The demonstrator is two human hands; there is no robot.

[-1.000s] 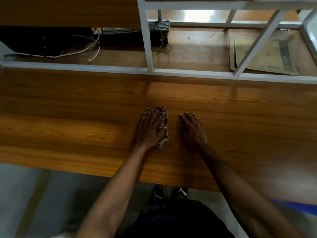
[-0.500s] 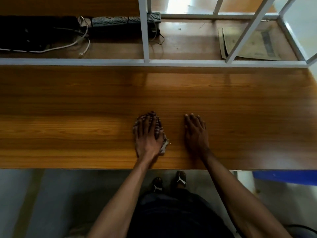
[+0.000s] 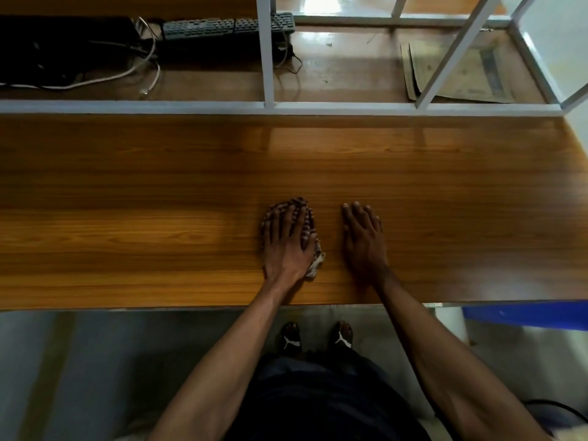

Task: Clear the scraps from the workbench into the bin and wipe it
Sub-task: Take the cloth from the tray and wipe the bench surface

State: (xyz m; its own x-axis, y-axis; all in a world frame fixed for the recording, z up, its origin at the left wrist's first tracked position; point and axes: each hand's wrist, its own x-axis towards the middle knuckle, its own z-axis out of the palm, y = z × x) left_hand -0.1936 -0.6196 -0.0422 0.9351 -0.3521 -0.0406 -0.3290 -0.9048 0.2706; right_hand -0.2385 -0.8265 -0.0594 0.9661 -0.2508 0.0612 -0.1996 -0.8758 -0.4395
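Both hands unmoved; left hand (image 3: 286, 246) flat on cloth (image 3: 307, 224).

You are standing at an office-style work desk. Its long wood-grain workbench (image 3: 159, 192) runs the full width before you, with a white metal frame (image 3: 267, 58) rising along its far edge. Past that frame, on a lower wooden surface, lie a dark computer keyboard (image 3: 222, 25), black equipment with loose cables (image 3: 140, 71) toward the far left corner, and flattened cardboard (image 3: 461, 74) toward the far right corner.
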